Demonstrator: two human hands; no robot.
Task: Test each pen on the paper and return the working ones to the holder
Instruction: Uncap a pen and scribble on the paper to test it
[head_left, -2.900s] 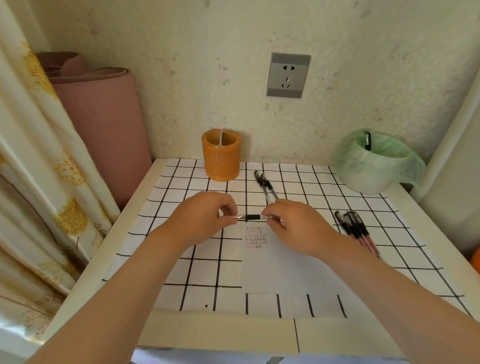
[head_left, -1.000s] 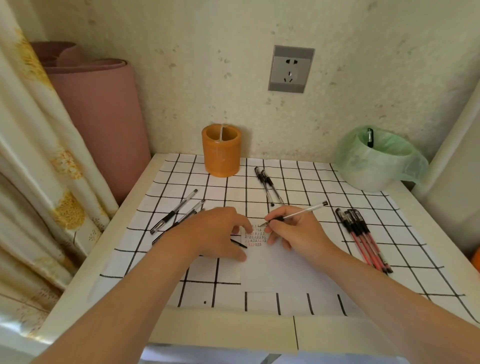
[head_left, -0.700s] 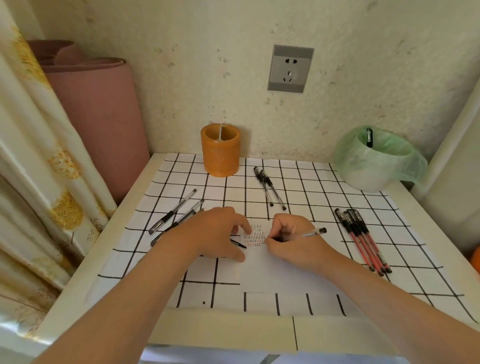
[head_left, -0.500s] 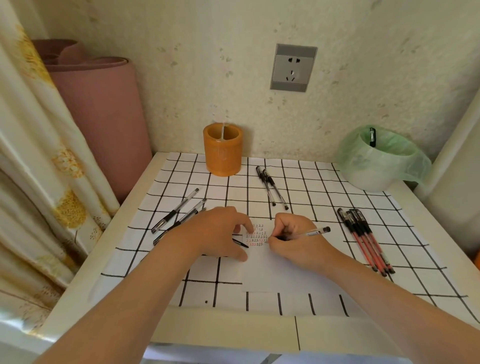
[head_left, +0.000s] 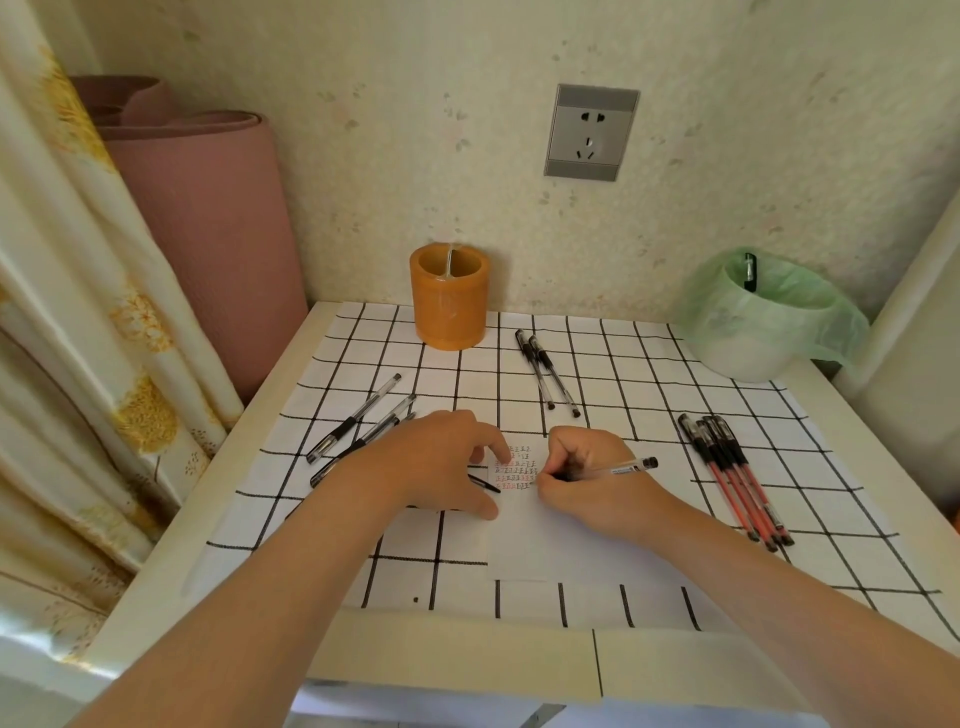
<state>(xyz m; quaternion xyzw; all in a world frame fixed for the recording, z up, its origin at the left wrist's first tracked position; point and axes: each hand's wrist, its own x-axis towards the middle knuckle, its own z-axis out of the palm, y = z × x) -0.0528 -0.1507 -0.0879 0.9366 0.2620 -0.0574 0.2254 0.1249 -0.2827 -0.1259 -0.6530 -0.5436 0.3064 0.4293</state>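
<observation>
My right hand (head_left: 587, 483) grips a clear-barrelled pen (head_left: 618, 469), its tip down on the white paper (head_left: 524, 551) beside small rows of red and black test marks (head_left: 517, 470). My left hand (head_left: 431, 467) rests on the paper's left edge, and a black pen cap (head_left: 484, 485) pokes out between thumb and fingers. The orange holder (head_left: 449, 299) stands at the back by the wall. Two black pens (head_left: 546, 375) lie behind my hands. Several red pens (head_left: 735, 483) lie to the right, and three more pens (head_left: 361, 428) lie to the left.
A small bin lined with a green bag (head_left: 769, 317) stands at the back right with a pen (head_left: 749, 270) inside. A checked cloth (head_left: 623, 395) covers the table. A rolled pink mat (head_left: 208, 223) and a curtain (head_left: 62, 312) stand on the left.
The hands held the pen between them and pulled off its cap. Since then my right hand has turned the pen tip down onto the paper; my left hand settled on the paper's edge.
</observation>
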